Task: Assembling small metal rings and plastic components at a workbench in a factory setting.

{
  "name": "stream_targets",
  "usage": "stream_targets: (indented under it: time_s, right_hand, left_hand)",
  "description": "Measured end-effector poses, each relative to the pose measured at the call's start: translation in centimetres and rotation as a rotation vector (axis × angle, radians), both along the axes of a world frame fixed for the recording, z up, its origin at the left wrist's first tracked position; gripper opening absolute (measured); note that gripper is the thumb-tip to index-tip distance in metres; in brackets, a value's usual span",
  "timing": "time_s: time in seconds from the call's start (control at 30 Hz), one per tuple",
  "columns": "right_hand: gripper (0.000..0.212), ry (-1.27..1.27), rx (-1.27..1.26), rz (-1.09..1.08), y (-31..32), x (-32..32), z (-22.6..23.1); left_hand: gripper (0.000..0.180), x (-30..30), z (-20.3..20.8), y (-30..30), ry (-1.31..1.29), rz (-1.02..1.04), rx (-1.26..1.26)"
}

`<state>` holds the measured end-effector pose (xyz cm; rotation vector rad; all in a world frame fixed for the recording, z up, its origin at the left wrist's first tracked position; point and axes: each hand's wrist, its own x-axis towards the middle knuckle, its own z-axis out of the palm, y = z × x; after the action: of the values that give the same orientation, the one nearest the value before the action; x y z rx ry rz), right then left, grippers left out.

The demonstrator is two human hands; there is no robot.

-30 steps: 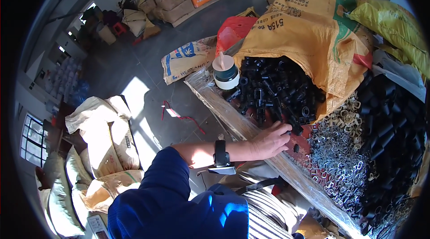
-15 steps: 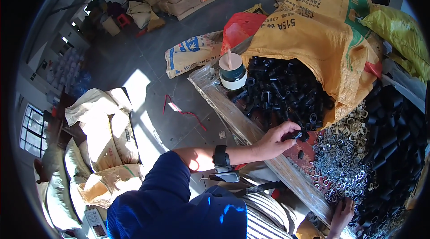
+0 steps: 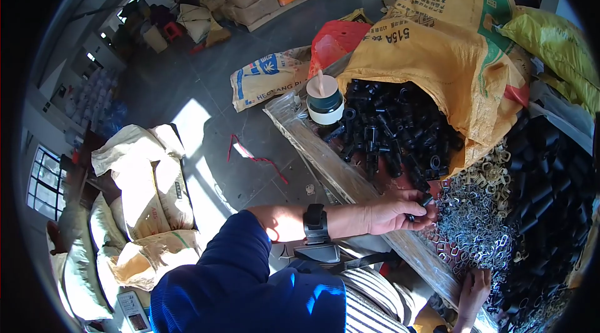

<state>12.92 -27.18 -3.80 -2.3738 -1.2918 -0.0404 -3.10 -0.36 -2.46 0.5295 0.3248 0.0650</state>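
My left hand (image 3: 400, 213) is closed, thumb and fingers pinching a small black plastic fitting (image 3: 425, 200). It hovers over the red tabletop by the wooden edge. Past it, a heap of similar black fittings (image 3: 389, 122) spills from the mouth of an orange woven sack (image 3: 431, 52). To the right of this hand lies a pile of small silver metal loops (image 3: 472, 227). At the near end of that pile is my right hand (image 3: 476, 292), fingers curled together; whatever they may hold is hidden.
Tan metal loops (image 3: 492, 173) and larger black cylindrical pieces (image 3: 540, 208) are heaped at the right. A lidded cup (image 3: 325, 105) stands near the far left corner of the table. The wooden rail (image 3: 350, 180) borders the near side. Stuffed sacks (image 3: 150, 202) are stacked at left.
My left hand has drawn back toward me from the fittings heap with the black fitting in its fingers. My right hand has shifted slightly at the loops' edge.
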Motion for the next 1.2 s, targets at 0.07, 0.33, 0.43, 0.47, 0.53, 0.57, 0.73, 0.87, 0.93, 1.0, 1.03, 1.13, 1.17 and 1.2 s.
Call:
stream_targets:
  time_s: [0.07, 0.33, 0.43, 0.47, 0.53, 0.57, 0.73, 0.87, 0.93, 1.0, 1.03, 1.13, 1.17, 1.2]
  right_hand:
    - [0.007, 0.012, 0.000, -0.007, 0.0, 0.1, -0.2]
    - [0.007, 0.048, 0.044, -0.013, 0.6, -0.5, 0.1]
    - [0.009, 0.036, 0.012, 0.011, 0.5, -0.1, -0.3]
    - [0.010, 0.026, 0.004, 0.015, 0.5, -0.1, -0.2]
    - [0.013, 0.006, -0.012, 0.023, 0.7, 0.0, -0.1]
    - [0.013, 0.005, -0.014, 0.024, 0.6, 0.0, -0.2]
    - [0.013, 0.017, -0.024, 0.001, 1.2, -0.3, 0.2]
    - [0.010, -0.033, -0.017, 0.015, 2.2, -0.7, 0.6]
    - [0.009, -0.058, -0.093, 0.055, 2.5, -0.5, 0.5]
    - [0.009, -0.039, -0.105, 0.047, 2.6, -0.3, 0.3]
    - [0.009, -0.018, -0.118, 0.035, 2.5, -0.3, 0.2]
    - [0.008, 0.003, -0.090, 0.017, 2.4, -0.2, 0.7]
    - [0.007, 0.007, -0.073, 0.025, 2.6, -0.2, 0.8]
    - [0.006, 0.019, -0.072, 0.032, 2.9, 0.0, 0.6]
  left_hand:
    - [0.024, 0.0, 0.2, -0.1, -0.017, -0.004, -0.039]
    - [0.022, -0.3, 0.2, -0.2, 0.045, -0.149, -0.093]
    - [0.024, 0.0, 0.1, -0.7, 0.089, -0.166, 0.017]
    - [0.025, 0.1, 0.1, -0.9, 0.111, -0.174, 0.074]
    - [0.024, 0.2, -0.5, -1.0, 0.087, -0.197, 0.125]
    - [0.022, 0.2, -0.7, -1.1, 0.066, -0.220, 0.174]
    - [0.013, 0.7, -1.2, -1.5, 0.041, -0.311, 0.372]
    - [0.018, 1.2, -2.6, -2.9, 0.038, -0.218, 0.818]
    - [0.019, 1.6, -2.6, -3.2, -0.017, -0.160, 1.040]
    - [0.022, 1.8, -2.7, -3.5, -0.134, -0.042, 1.476]
    - [0.022, 1.8, -2.8, -3.5, -0.140, -0.048, 1.473]
    - [0.027, 2.8, -2.9, -3.8, -0.255, -0.052, 1.505]
    - [0.027, 2.9, -2.5, -3.7, -0.214, -0.092, 1.499]
    - [0.027, 2.6, -2.1, -3.3, -0.169, -0.140, 1.478]
